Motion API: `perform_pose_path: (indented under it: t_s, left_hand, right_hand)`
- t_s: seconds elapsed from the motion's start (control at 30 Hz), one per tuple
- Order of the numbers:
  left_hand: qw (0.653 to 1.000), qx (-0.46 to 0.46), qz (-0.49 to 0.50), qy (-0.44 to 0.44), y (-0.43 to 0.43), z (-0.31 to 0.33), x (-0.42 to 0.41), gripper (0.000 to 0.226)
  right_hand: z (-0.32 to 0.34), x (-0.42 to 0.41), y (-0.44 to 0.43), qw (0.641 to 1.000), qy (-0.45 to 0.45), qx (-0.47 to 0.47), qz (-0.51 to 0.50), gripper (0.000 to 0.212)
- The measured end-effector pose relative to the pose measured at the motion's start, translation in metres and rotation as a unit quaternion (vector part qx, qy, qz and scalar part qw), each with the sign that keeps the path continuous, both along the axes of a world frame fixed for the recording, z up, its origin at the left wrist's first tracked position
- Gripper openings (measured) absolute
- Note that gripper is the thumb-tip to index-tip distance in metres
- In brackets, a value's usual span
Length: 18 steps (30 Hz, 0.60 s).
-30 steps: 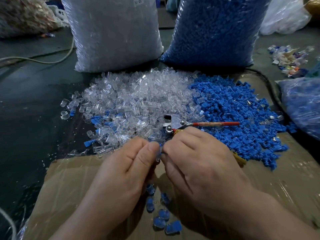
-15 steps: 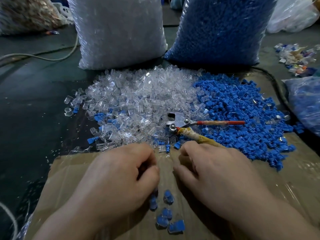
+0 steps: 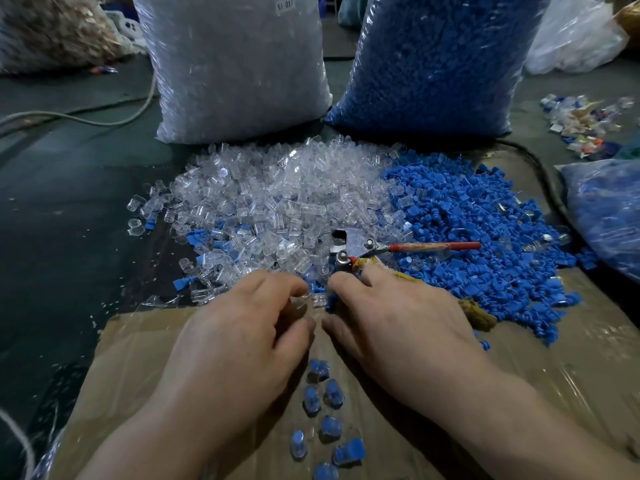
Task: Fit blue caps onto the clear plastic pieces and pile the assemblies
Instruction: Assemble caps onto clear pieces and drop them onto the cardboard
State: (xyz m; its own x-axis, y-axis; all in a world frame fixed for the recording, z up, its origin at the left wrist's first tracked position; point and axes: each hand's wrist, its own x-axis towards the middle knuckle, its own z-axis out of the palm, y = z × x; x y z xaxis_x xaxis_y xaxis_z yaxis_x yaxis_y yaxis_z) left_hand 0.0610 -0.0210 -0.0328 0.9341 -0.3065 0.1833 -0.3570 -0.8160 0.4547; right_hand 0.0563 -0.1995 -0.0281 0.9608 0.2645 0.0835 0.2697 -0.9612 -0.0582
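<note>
- We see the capped assemblies [image 3: 333, 393] lying loose on the cardboard [image 3: 138, 358], between our two wrists.
- Our left hand [image 3: 242, 341] is curled at the near edge of the clear pieces [image 3: 277, 202]; we cannot tell whether it pinches one.
- Our right hand [image 3: 398, 323] is curled too, with its index tip beside a blue cap [image 3: 330, 301]; we cannot tell its grip.
- The heap of blue caps [image 3: 467, 237] touches the clear pile's right side, and pliers [image 3: 363, 245] lie across the join.

clear pieces [image 3: 277, 202]: heap, left | blue caps [image 3: 485, 237]: heap, right | assemblies [image 3: 329, 410]: loose, nearest
</note>
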Motion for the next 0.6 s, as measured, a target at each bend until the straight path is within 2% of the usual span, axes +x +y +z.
perform_pose_path:
  t_s: [0.13,0.3,0.47,0.6]
  left_hand:
    - [0.998,0.058,0.000,0.001,-0.0035,-0.0031,-0.0012,0.046]
    - [0.996,0.084,0.002,0.015,-0.0058,-0.0012,-0.0004,0.041]
    - [0.996,0.087,0.014,0.016,-0.0071,-0.0009,0.0000,0.046]
    - [0.995,0.098,0.009,0.028,-0.0088,0.0004,0.0004,0.042]
  right_hand:
    - [-0.0025,-0.0002,-0.0012,1.000,0.002,-0.002,0.011,0.027]
    - [-0.0030,-0.0012,0.0013,1.000,-0.001,-0.007,0.014,0.038]
    - [-0.0052,-0.0007,-0.0001,0.999,0.008,0.023,0.038,0.020]
    - [-0.0040,-0.0027,0.0002,0.999,0.000,0.048,0.021,0.032]
